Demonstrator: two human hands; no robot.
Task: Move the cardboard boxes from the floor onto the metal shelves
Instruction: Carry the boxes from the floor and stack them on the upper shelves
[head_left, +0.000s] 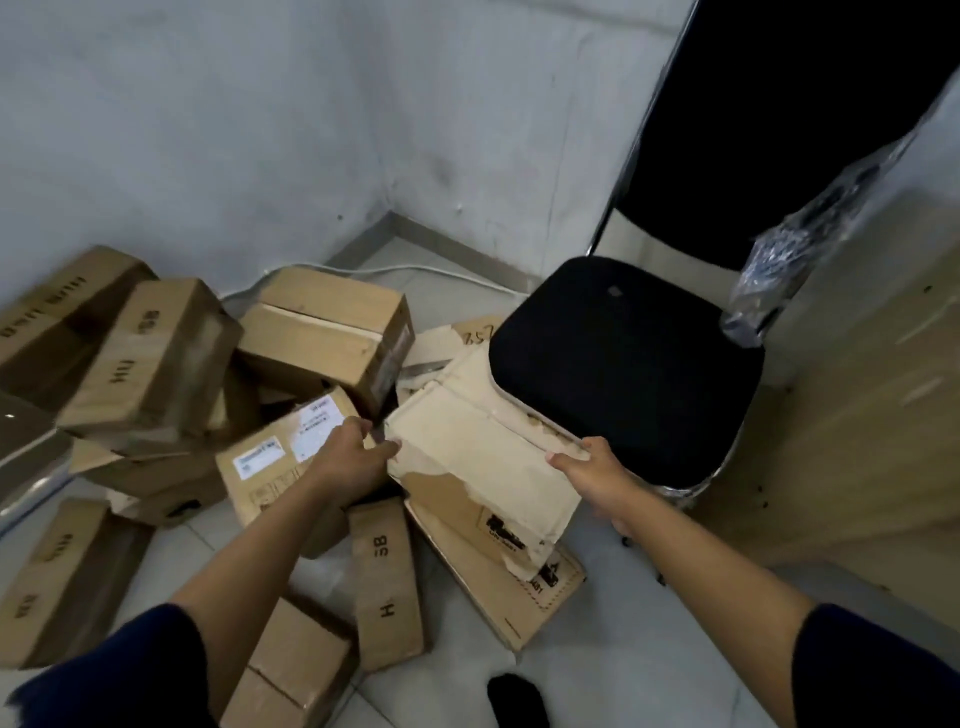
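Here, pale tiled floor, grey wall corner, black chair, scattered boxes

Both hands grip a torn pale box at centre: left hand at its 9 o'clock edge, right hand at 3 o'clock. Black chair at 2 o'clock.

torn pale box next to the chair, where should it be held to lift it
Hold the torn pale box by its two short ends, one hand from each side, as the left hand and right hand do now. It is long and flat, and its near face is ripped, so a grip on the firmer end edges is probably safer than on the peeling skin.
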